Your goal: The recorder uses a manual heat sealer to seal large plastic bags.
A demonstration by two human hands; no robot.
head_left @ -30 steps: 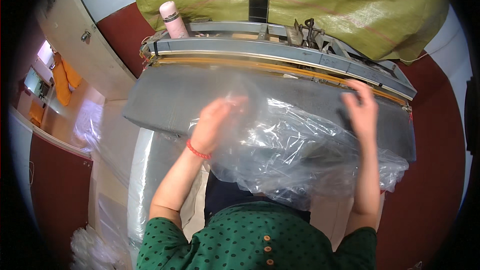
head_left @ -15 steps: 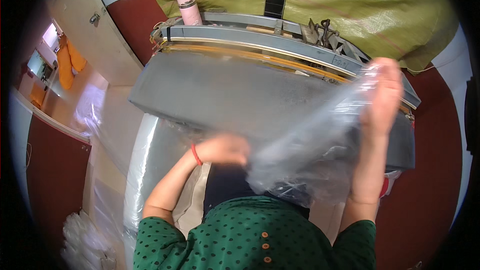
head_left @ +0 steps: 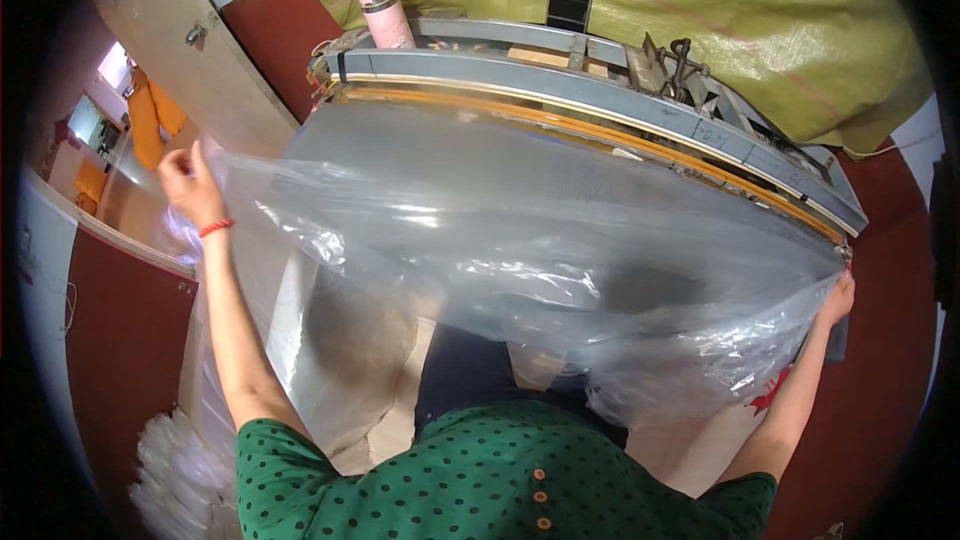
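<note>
A large clear plastic bag (head_left: pixel 520 270) is stretched wide in front of me, above a grey sealing machine (head_left: pixel 600 100) with an orange strip along its bar. My left hand (head_left: pixel 190 185), with a red band on the wrist, grips the bag's left edge far out to the left. My right hand (head_left: pixel 838 298) grips the bag's right edge near the machine's right end. The plastic sags and crumples between my arms and hides most of the grey machine bed beneath it.
A pink bottle (head_left: pixel 382 8) and a dark phone (head_left: pixel 570 0) stand on the machine's back. A big yellow-green woven sack (head_left: pixel 700 10) lies behind it. A pile of white plastic (head_left: pixel 180 470) sits at lower left. A doorway (head_left: pixel 130 130) opens on the left.
My hands have swung apart: the left went from the middle far out to the left, the right dropped to the machine's right end. The bag went from bunched to spread wide.
</note>
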